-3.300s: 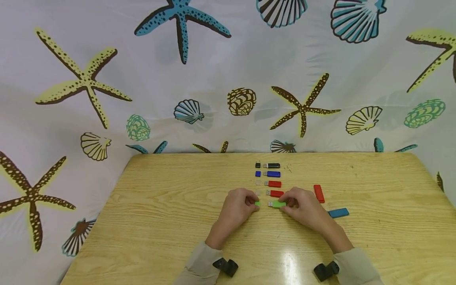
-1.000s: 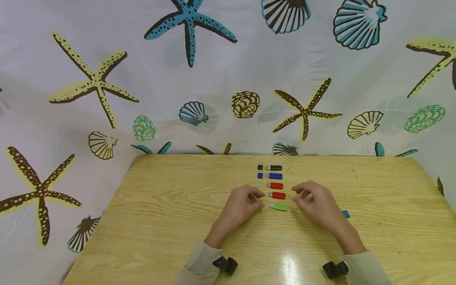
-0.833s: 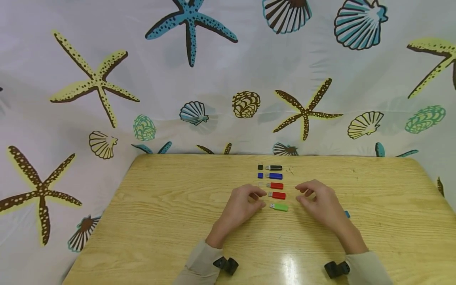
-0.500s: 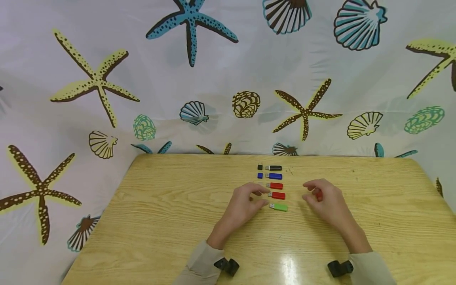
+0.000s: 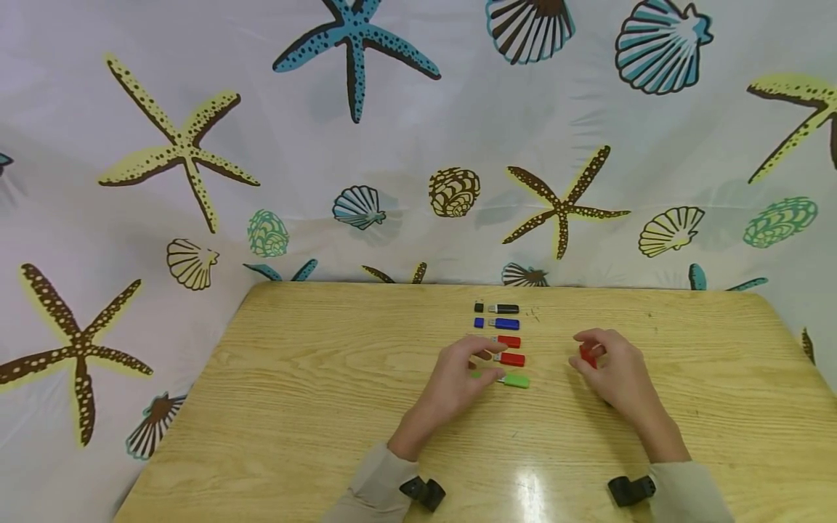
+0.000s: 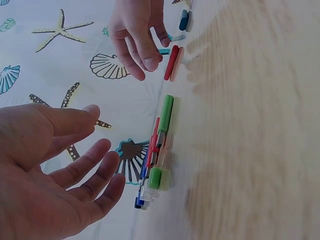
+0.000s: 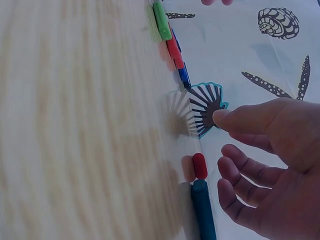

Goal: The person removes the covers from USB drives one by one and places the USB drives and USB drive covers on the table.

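My left hand hovers, fingers apart, over the left ends of the nearer USB sticks, holding nothing. Its thumb and fingers partly cover the green cap. The green USB stick lies uncapped, its metal plug pointing left. Two red USB sticks lie uncapped behind it. My right hand is off to the right with fingers loosely bent, above another red USB stick. That stick lies on the table, apart from the fingertips in the right wrist view. Close by is a teal USB stick, hidden in the head view.
Farther back in the row lie a blue USB stick with its blue cap, and a black USB stick with its black cap. A patterned curtain hangs behind the wooden table.
Earlier, my hands pinched the green cap and green USB stick; both now lie released. My right hand has moved right to the other red USB stick. My left has drifted slightly right.
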Action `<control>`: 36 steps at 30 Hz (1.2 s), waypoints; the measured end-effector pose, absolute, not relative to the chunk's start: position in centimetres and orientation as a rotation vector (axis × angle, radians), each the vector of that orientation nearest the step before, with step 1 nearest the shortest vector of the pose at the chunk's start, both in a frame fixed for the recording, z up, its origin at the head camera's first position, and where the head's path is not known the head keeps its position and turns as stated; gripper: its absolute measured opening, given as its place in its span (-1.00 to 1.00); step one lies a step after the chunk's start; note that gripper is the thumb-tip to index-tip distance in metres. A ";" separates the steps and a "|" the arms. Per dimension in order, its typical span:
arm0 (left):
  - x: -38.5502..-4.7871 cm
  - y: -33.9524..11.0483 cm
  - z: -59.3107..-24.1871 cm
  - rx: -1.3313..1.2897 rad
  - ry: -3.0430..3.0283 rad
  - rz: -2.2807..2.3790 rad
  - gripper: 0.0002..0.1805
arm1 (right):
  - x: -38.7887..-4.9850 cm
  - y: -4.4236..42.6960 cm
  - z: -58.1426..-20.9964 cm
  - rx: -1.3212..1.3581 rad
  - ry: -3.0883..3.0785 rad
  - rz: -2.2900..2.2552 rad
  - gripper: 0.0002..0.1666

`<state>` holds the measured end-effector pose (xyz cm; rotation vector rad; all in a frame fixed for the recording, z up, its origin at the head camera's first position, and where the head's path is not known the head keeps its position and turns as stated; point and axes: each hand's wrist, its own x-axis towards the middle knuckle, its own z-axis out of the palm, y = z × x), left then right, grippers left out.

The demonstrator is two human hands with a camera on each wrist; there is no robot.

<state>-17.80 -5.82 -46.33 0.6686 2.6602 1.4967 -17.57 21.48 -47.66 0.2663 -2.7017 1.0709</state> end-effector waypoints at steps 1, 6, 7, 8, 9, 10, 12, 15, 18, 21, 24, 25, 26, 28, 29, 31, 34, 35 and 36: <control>-17.8 -5.7 -46.4 0.673 2.661 1.496 -0.65 | -17.6 21.6 -47.7 0.259 -2.704 1.073 -0.60; -17.5 -5.5 -46.4 0.699 2.668 1.507 -0.62 | -17.6 22.0 -47.9 0.206 -2.725 1.074 -0.59; -17.5 -5.5 -46.4 0.702 2.663 1.514 -0.61 | -17.6 22.1 -47.9 0.192 -2.736 1.075 -0.58; -17.4 -5.5 -46.4 0.705 2.661 1.520 -0.61 | -17.5 22.2 -47.9 0.179 -2.749 1.078 -0.57; -17.4 -5.4 -46.4 0.700 2.653 1.526 -0.61 | -17.5 22.3 -47.9 0.165 -2.763 1.082 -0.56; -17.3 -5.3 -46.4 0.691 2.645 1.531 -0.61 | -17.5 22.4 -47.9 0.150 -2.777 1.090 -0.55; -17.2 -5.2 -46.5 0.678 2.629 1.535 -0.60 | -17.5 22.5 -47.9 0.125 -2.803 1.099 -0.53; -17.0 -4.8 -46.6 0.662 2.613 1.530 -0.59 | -17.5 22.7 -48.0 0.100 -2.833 1.110 -0.49; -16.9 -4.3 -46.6 0.675 2.622 1.520 -0.59 | -17.6 22.9 -48.2 0.088 -2.853 1.111 -0.47; -17.0 -3.8 -46.5 0.694 2.629 1.514 -0.58 | -17.7 23.0 -48.3 0.088 -2.868 1.110 -0.46; -17.1 -3.2 -46.4 0.711 2.633 1.502 -0.59 | -17.8 23.0 -48.3 0.091 -2.882 1.104 -0.46; -17.1 -3.1 -46.3 0.716 2.635 1.497 -0.58 | -17.8 23.0 -48.2 0.094 -2.885 1.103 -0.46; -17.1 -2.9 -46.4 0.719 2.638 1.491 -0.59 | -17.8 23.0 -48.2 0.094 -2.889 1.103 -0.47; -17.2 -2.6 -46.4 0.722 2.642 1.487 -0.59 | -17.8 23.1 -48.2 0.095 -2.894 1.107 -0.49; -17.2 -2.4 -46.4 0.721 2.640 1.487 -0.59 | -17.8 23.1 -48.2 0.096 -2.896 1.112 -0.50; -17.3 -2.1 -46.5 0.721 2.632 1.495 -0.59 | -17.8 23.1 -48.2 0.094 -2.899 1.125 -0.54; -17.4 -1.8 -46.7 0.726 2.622 1.507 -0.61 | -17.8 23.2 -48.1 0.096 -2.910 1.138 -0.58; -17.4 -1.6 -46.7 0.725 2.618 1.513 -0.61 | -17.8 23.2 -48.1 0.096 -2.914 1.138 -0.59; -17.4 -1.5 -46.7 0.726 2.614 1.518 -0.61 | -17.8 23.2 -48.1 0.097 -2.919 1.137 -0.60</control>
